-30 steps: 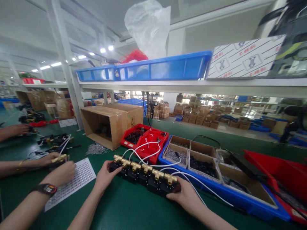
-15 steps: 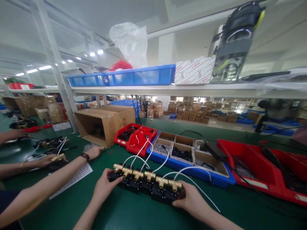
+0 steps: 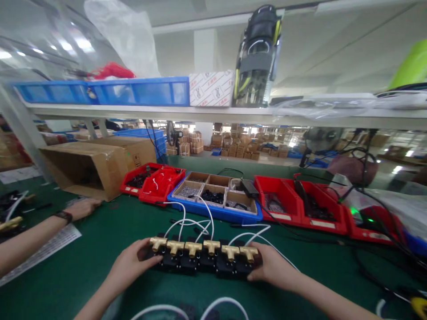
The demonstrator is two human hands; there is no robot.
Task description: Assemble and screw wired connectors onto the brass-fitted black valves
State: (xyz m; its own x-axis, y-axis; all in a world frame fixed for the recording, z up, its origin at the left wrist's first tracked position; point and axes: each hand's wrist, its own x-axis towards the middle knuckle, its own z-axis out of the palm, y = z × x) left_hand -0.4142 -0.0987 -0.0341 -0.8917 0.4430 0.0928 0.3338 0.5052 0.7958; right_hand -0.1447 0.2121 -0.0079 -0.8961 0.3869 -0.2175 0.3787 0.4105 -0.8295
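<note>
In the middle of the green table lies a row of several black blocks (image 3: 189,263), each topped by a brass tee fitting (image 3: 211,247). White cables (image 3: 211,218) run from them toward the back. My left hand (image 3: 130,262) grips the left end block, thumb in front and fingers behind. The right end is held between the thumb and fingers of my right hand (image 3: 271,267). Hidden behind the blocks are most of my fingertips. At the bottom edge more white cable (image 3: 224,302) loops near dark parts that are partly cut off.
Behind the row stands a blue tray (image 3: 213,213) of small-part compartments, between red bins (image 3: 151,195) and more red bins (image 3: 283,218). A co-worker's hand (image 3: 83,209) rests left, near an open carton (image 3: 110,178). Black wires (image 3: 336,242) cross the right side.
My view has turned to the right. The row of blocks lies straighter across, its left end nearer me, both hands still on its ends. The cables have shifted; a white loop shows at the bottom.
</note>
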